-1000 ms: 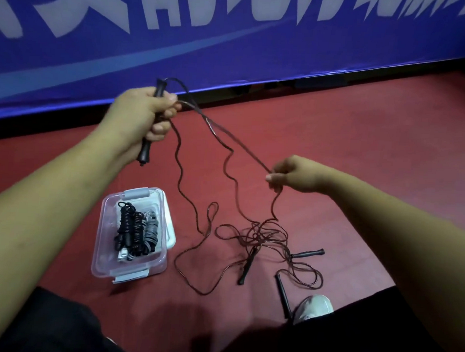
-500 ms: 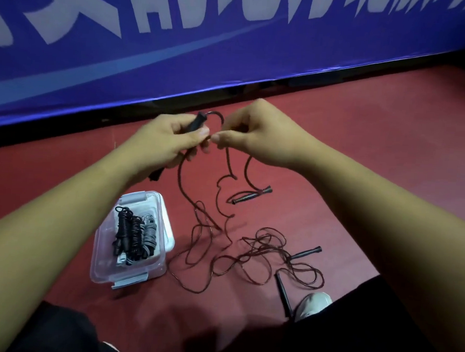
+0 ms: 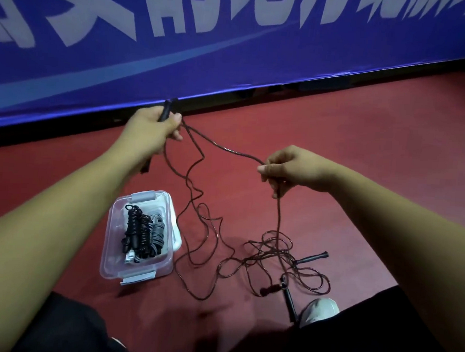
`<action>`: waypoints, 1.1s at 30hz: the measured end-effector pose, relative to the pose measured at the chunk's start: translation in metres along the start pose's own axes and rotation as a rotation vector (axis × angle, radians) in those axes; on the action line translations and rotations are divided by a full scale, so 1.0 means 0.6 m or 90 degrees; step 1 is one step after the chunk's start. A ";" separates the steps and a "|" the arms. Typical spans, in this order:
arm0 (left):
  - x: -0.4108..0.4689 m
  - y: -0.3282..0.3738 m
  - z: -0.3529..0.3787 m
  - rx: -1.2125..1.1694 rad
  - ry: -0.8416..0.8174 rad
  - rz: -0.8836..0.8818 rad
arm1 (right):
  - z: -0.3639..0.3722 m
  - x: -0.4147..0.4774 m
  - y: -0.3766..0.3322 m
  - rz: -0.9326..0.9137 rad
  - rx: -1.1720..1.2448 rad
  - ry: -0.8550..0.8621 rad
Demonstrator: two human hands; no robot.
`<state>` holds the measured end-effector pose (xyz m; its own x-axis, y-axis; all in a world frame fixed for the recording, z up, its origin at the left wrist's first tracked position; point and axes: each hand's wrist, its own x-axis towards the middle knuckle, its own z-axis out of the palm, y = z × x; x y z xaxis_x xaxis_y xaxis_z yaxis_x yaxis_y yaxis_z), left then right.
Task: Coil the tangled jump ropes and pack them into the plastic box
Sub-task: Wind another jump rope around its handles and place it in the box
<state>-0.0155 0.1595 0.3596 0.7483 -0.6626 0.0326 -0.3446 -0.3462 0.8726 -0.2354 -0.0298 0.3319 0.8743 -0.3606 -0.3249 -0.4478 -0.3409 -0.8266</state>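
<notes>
My left hand (image 3: 150, 129) grips a black handle (image 3: 165, 111), and my right hand (image 3: 288, 168), held apart from it, pinches the brown rope (image 3: 222, 147) stretched between them. The rest of the rope lies tangled on the red floor (image 3: 335, 154) beside the open plastic box (image 3: 108, 250), which holds coiled ropes (image 3: 142, 233).

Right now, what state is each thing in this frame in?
left hand, grips a black handle, raised.
right hand, pinches the brown rope.
brown rope, strung between the hands, rest tangled on the floor.
plastic box, open, on the floor.
coiled ropes, packed inside the box.
loose handles, lying on the floor among the tangle.
</notes>
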 end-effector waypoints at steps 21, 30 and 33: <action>-0.021 0.032 0.005 -0.300 -0.087 -0.063 | -0.012 -0.012 -0.032 -0.039 -0.273 0.054; 0.009 -0.027 -0.008 -0.134 -0.010 -0.149 | -0.038 -0.027 -0.016 0.014 -0.178 0.038; -0.003 -0.024 0.022 -0.005 0.022 -0.099 | -0.016 -0.031 -0.044 -0.005 -0.081 0.030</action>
<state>-0.0192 0.1567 0.3404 0.8114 -0.5781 -0.0868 -0.2187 -0.4379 0.8720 -0.2415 -0.0227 0.3642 0.8698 -0.3964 -0.2937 -0.4630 -0.4503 -0.7634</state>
